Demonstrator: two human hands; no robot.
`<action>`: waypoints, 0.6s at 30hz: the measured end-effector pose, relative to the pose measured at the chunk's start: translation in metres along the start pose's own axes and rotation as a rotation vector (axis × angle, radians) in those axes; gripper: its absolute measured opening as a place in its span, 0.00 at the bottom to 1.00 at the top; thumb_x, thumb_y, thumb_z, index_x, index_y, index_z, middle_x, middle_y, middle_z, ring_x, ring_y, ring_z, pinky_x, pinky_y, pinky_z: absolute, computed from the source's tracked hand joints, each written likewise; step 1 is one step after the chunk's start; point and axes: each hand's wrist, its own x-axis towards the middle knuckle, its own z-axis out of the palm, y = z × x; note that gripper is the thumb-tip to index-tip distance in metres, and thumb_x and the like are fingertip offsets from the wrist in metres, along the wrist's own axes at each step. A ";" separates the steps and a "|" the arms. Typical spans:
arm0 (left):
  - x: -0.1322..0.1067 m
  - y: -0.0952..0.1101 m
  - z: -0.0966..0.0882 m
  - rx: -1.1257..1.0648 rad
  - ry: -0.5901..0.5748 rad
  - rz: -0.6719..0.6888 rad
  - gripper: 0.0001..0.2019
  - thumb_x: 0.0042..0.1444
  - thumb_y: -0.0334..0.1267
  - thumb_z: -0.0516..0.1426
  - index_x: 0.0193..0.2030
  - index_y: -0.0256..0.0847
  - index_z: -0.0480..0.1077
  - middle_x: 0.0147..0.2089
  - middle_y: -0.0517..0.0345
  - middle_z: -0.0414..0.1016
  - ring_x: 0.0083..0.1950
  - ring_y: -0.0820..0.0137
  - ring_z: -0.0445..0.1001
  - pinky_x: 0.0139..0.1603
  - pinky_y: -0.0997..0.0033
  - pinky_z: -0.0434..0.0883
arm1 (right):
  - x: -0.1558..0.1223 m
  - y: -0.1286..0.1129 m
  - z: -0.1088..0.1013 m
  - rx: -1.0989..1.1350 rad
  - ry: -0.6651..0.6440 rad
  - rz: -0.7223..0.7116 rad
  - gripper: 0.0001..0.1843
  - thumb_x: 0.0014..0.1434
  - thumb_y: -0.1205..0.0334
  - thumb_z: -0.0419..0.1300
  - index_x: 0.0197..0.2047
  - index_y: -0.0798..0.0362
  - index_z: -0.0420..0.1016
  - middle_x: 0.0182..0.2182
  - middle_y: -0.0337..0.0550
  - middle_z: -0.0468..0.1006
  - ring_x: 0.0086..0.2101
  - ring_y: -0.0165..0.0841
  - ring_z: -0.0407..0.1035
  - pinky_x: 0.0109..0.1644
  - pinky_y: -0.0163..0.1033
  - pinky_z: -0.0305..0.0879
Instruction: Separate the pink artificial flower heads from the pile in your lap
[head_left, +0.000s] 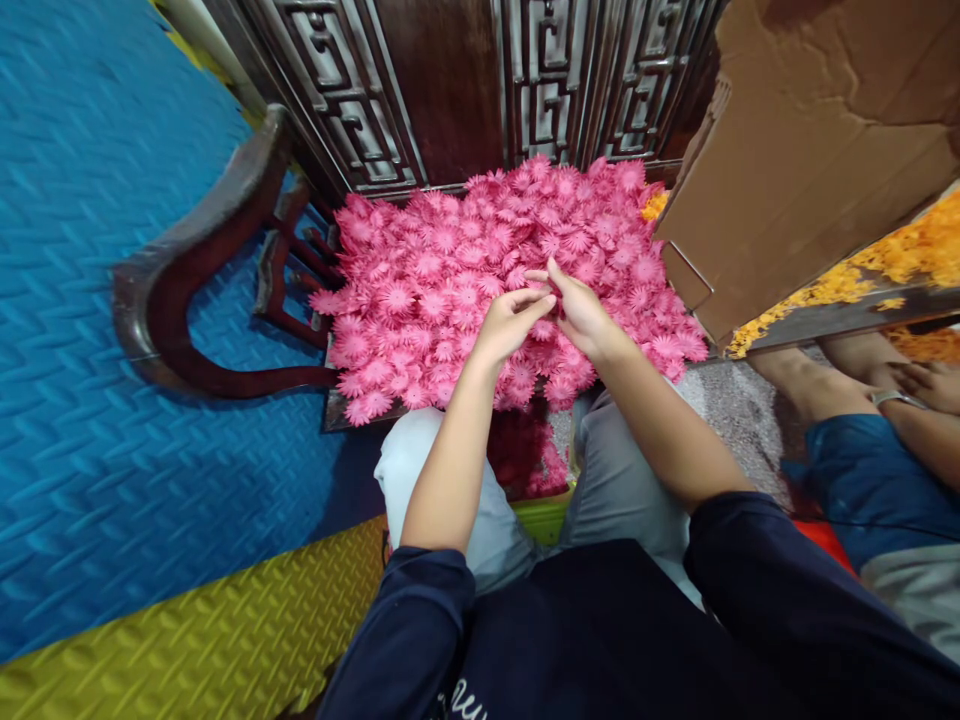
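Note:
A thick heap of pink artificial flower heads [442,290] covers the dark wooden seat in front of me. Above its middle my two hands meet, fingertips close together. My left hand [514,322] comes in with thumb and fingers pinched towards the right hand. Bent inward, the fingers of my right hand [581,312] are drawn together close to the left fingertips. Whatever lies between the fingers, if anything, is too small or hidden to make out. Loose pink flowers lie just below and around both hands.
A curved wooden armrest [161,290] rises at the left beside blue floor matting [67,400]. A brown cardboard sheet [795,170] stands at right, before orange flowers [922,245]. A carved wooden panel [457,90] closes the back. Another person's legs [847,470] are at right.

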 end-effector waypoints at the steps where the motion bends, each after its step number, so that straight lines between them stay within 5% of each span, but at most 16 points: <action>1: 0.000 0.000 0.001 0.006 0.011 -0.002 0.04 0.48 0.28 0.61 0.31 0.38 0.78 0.33 0.58 0.80 0.37 0.73 0.75 0.50 0.69 0.69 | 0.001 0.001 0.000 -0.007 -0.004 -0.011 0.32 0.51 0.31 0.55 0.41 0.52 0.77 0.29 0.41 0.77 0.32 0.29 0.70 0.38 0.37 0.68; 8: 0.003 -0.001 0.000 0.025 0.198 0.052 0.06 0.46 0.26 0.59 0.25 0.38 0.77 0.25 0.62 0.77 0.30 0.75 0.72 0.42 0.72 0.69 | 0.005 0.006 -0.001 0.000 -0.051 -0.086 0.26 0.55 0.35 0.55 0.40 0.50 0.74 0.36 0.42 0.76 0.41 0.31 0.70 0.47 0.38 0.67; 15: 0.007 -0.003 -0.007 0.030 0.367 0.120 0.04 0.43 0.26 0.61 0.24 0.38 0.76 0.27 0.61 0.78 0.32 0.74 0.73 0.41 0.73 0.69 | 0.000 0.002 0.001 -0.099 0.280 -0.178 0.17 0.49 0.50 0.65 0.36 0.50 0.67 0.36 0.37 0.71 0.39 0.28 0.64 0.44 0.34 0.62; 18: 0.007 -0.003 -0.008 0.025 0.369 0.137 0.03 0.44 0.28 0.61 0.24 0.38 0.76 0.27 0.61 0.77 0.32 0.74 0.73 0.42 0.73 0.68 | -0.003 0.000 0.003 -0.079 0.194 -0.176 0.13 0.49 0.53 0.65 0.30 0.51 0.67 0.31 0.35 0.70 0.34 0.26 0.63 0.40 0.33 0.62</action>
